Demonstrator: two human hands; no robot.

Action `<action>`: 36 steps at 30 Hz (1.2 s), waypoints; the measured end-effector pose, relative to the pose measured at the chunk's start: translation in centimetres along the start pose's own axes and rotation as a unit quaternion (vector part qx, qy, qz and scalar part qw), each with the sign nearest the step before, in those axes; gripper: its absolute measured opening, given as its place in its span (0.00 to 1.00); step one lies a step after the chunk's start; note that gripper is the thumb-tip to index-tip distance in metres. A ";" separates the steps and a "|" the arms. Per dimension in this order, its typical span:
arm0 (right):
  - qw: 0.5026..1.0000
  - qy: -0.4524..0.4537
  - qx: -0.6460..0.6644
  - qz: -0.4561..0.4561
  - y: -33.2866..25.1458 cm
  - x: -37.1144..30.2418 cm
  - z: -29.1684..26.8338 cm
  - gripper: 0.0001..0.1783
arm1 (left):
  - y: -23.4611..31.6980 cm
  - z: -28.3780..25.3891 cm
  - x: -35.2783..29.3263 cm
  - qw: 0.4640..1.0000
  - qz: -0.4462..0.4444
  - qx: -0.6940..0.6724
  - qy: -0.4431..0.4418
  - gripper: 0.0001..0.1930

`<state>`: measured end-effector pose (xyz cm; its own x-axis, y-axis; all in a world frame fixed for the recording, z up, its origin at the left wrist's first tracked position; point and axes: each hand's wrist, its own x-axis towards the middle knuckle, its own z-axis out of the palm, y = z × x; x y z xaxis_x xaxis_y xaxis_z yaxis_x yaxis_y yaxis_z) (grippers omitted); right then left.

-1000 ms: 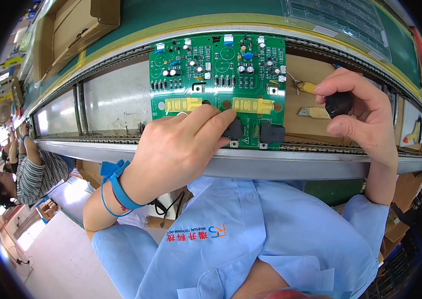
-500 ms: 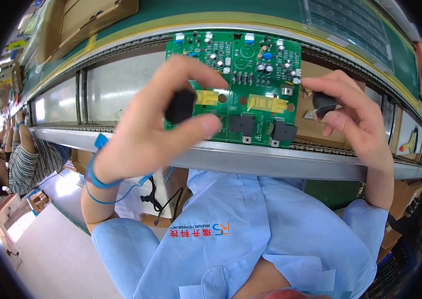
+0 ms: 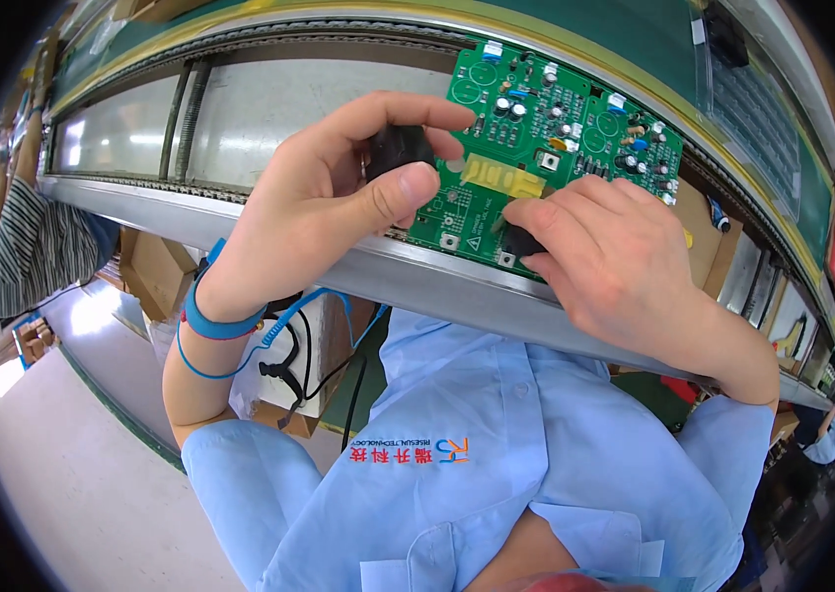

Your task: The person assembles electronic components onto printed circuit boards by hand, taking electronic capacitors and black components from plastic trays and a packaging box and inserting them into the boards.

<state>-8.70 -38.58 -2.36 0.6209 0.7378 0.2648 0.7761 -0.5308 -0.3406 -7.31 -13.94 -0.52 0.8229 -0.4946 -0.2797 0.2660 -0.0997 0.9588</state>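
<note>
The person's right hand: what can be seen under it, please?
Under the right hand, a black, blocky component shows partly, over the green circuit board. The rest of the component and the board area below the hand are covered and cannot be seen.

Circuit board across conveyor rails; plastic tray behind, right.

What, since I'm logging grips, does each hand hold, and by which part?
Left hand: a black block, between thumb and fingers; exact contact hidden. Right hand: a black component at the circuit board, pinched by opposite sides.
</note>
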 end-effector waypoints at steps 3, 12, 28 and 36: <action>1.000 -0.014 -0.009 0.003 -0.2 0.0 -0.2 0.13 | -1.2 0.3 -0.2 0.998 0.046 -0.039 0.015 0.27; 0.999 -0.020 -0.032 0.009 -0.3 -0.5 -0.2 0.18 | -1.6 -0.8 -0.4 0.992 0.035 0.120 0.010 0.24; 0.990 0.000 0.089 0.111 2.8 -3.9 -4.4 0.19 | -1.2 1.9 0.0 0.808 0.213 0.549 0.027 0.22; 0.983 0.006 0.114 0.145 3.6 -5.3 -4.8 0.19 | 0.2 1.3 0.7 0.783 0.181 0.593 -0.043 0.24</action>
<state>-8.64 -46.45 -0.65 0.8150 0.5633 0.1361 0.5216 -0.6107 -0.5958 -7.33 -15.43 -0.48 0.6857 -0.7275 -0.0240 -0.6729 -0.6462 0.3601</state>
